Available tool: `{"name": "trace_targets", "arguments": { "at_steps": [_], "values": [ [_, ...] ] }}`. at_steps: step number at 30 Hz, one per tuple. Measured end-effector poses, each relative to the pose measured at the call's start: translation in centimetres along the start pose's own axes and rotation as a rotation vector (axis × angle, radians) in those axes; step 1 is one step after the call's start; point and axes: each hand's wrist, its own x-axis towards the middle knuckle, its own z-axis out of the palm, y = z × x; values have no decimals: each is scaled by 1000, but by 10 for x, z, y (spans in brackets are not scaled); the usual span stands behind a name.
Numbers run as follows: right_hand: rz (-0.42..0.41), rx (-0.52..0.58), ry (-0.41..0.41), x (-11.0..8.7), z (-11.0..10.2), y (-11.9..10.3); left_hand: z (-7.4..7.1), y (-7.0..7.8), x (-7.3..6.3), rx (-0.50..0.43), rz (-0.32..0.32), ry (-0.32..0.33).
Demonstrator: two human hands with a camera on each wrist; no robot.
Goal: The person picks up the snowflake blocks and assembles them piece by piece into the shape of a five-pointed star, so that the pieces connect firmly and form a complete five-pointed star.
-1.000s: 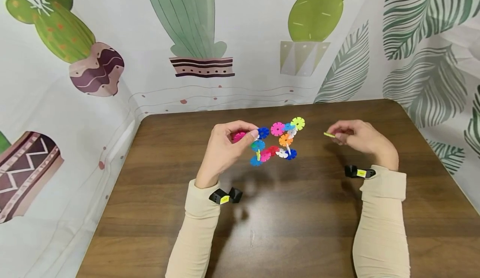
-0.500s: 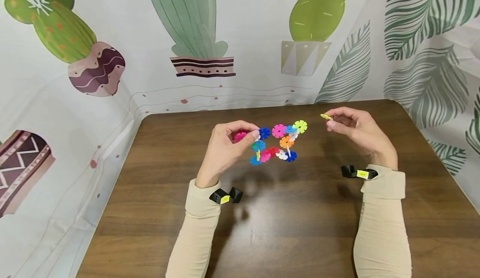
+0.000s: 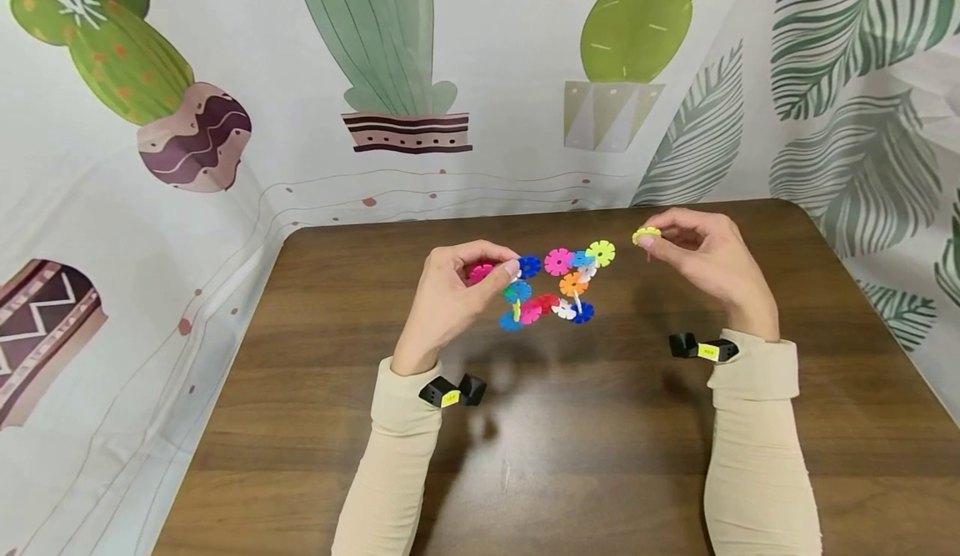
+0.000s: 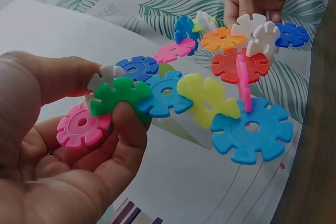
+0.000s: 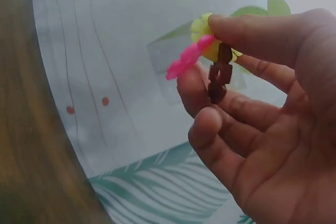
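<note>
In the head view my left hand (image 3: 453, 293) pinches one end of a chain of interlocking plastic snowflake discs (image 3: 547, 302), held above the table. Its discs are pink, blue, green, yellow, red, white and orange. In the left wrist view thumb and fingers grip around the green disc (image 4: 122, 95) and a white one, with a pink disc (image 4: 79, 127) by the palm. My right hand (image 3: 708, 260) pinches a small cluster of snowflake discs, apart from the chain's yellow-green end disc (image 3: 601, 253). That cluster shows a yellow disc (image 5: 201, 26), a pink disc (image 5: 186, 60) and a dark red disc (image 5: 220, 74).
A brown wooden table (image 3: 600, 456) lies under both hands. Behind it and at the sides hangs a white cloth (image 3: 510, 56) printed with cacti and leaves. Each wrist wears a black camera, one of them on the right sleeve (image 3: 705, 348).
My right hand rose toward the table's far edge, then shifted slightly left toward the chain. Its cluster has turned so the yellow disc shows more of its face. My left hand stays nearly still.
</note>
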Motion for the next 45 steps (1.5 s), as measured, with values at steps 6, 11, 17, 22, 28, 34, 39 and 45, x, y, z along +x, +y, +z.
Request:
{"name": "trace_targets", "arguments": {
  "at_steps": [6, 11, 17, 22, 28, 34, 39, 45],
  "values": [
    [-102, 4, 95, -1, 5, -14, 1, 0, 0, 2, -1, -6],
    [-155, 25, 155, -6, 7, -29, 1, 1, 0, 10, -8, -18],
    [-175, 88, 203, -16, 9, -54, 2, 1, -1, 14, -8, -38],
    [-192, 127, 194, -24, 15, -73, 3, 2, -1, 12, -8, -52],
    [-330, 213, 84, -29, 27, -87, 5, 5, -1, -2, -27, -76],
    [-446, 178, -33, -28, 37, -95, 5, 5, -3, -5, -8, -115],
    [-476, 149, -62, -27, 43, -97, 5, 5, -3, -3, 1, -137],
    [-476, 143, -65, -27, 46, -97, 6, 5, -3, 16, -6, -151]
  ]
}}
